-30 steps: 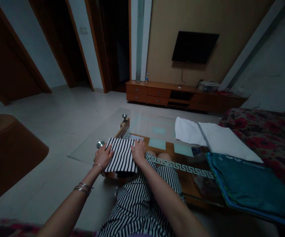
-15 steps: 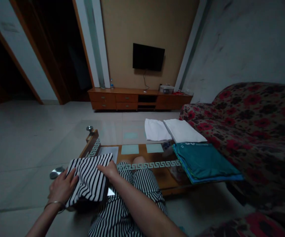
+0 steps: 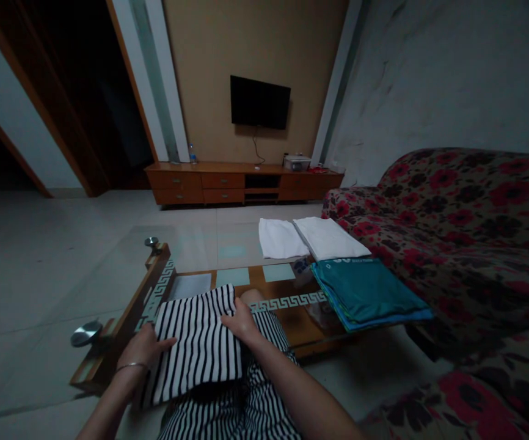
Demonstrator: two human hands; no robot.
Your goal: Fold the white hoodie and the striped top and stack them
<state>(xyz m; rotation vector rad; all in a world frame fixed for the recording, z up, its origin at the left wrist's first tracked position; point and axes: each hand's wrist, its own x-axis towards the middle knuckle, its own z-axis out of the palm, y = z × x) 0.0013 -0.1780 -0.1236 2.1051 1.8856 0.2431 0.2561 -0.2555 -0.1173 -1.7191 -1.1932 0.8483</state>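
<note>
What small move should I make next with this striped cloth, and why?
Probably smooth it flat: press the striped cloth outward with your left hand and right hand. It looks slightly uneven and overhangs the table, unlike the flat white cloths and teal cloth.

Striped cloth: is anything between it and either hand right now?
Nothing visible stands in the way. The left hand and the right hand both rest directly on the striped cloth, which lies partly over the wooden table edge.
</note>
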